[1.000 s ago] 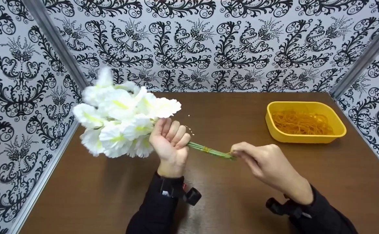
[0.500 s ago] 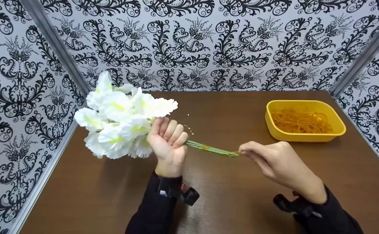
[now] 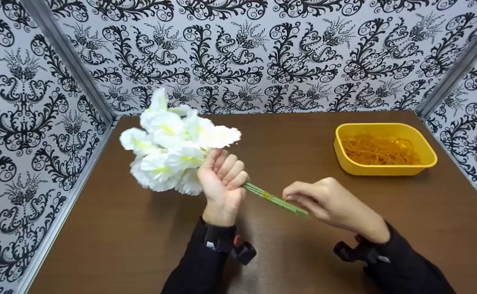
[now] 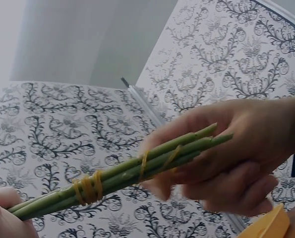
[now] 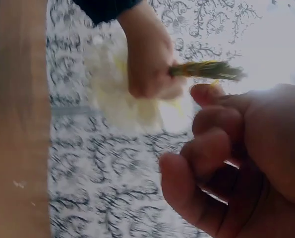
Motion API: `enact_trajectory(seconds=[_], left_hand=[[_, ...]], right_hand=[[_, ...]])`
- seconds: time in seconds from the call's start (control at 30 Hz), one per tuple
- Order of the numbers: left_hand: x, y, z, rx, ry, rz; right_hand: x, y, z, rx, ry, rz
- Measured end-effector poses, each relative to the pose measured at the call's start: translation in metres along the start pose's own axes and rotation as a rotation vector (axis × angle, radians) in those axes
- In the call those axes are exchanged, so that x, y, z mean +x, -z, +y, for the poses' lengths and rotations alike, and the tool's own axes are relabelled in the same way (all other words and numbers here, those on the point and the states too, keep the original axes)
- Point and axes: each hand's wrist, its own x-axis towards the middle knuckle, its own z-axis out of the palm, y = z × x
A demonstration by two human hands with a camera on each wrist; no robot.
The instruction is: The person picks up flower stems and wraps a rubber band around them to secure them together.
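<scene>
My left hand [image 3: 222, 185] grips the stems of a bouquet of white artificial flowers [image 3: 169, 147] above the table. The blooms lie to its left, and the green stems [image 3: 279, 201] slant out to the right and down. In the left wrist view a yellow rubber band [image 4: 89, 188] is wound tightly round the stems. Nearer the stem ends, a looser strand of rubber band [image 4: 144, 166] crosses them. My right hand [image 3: 332, 204] pinches that strand between thumb and forefinger, beside the stem ends. The right wrist view is blurred.
A yellow plastic container [image 3: 385, 170] holding many rubber bands [image 3: 377, 151] stands at the back right of the brown table [image 3: 140, 245]. Patterned panels [image 3: 242, 61] enclose the table at the back and both sides.
My right hand first drew right, stretching the band past the stem ends, then came back left along the stems. The bouquet has shifted right with my left hand, its stems tilting further down.
</scene>
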Motion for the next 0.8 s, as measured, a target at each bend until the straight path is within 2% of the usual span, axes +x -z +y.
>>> enact_trajectory(seconds=[0.13,0.27,0.4,0.47,0.6,0.8], left_hand=[[0.000,0.007,-0.015,0.094,0.048,0.054],[0.001,0.011,-0.026,0.151,0.093,0.069],[0.003,0.012,-0.026,0.160,0.058,0.053],[0.004,0.012,-0.023,0.166,0.032,0.051],[0.007,0.013,-0.019,0.172,-0.005,0.066],[0.010,0.017,-0.018,0.168,-0.031,0.079]], right_hand=[[0.003,-0.010,0.002,0.049,-0.015,-0.001],[0.005,-0.015,0.002,0.116,-0.055,-0.001],[0.006,-0.013,-0.003,0.228,-0.131,-0.002],[0.006,-0.012,-0.008,0.245,-0.172,-0.001],[0.005,-0.013,-0.015,0.213,-0.202,-0.008],[0.004,-0.021,-0.021,0.032,-0.225,-0.011]])
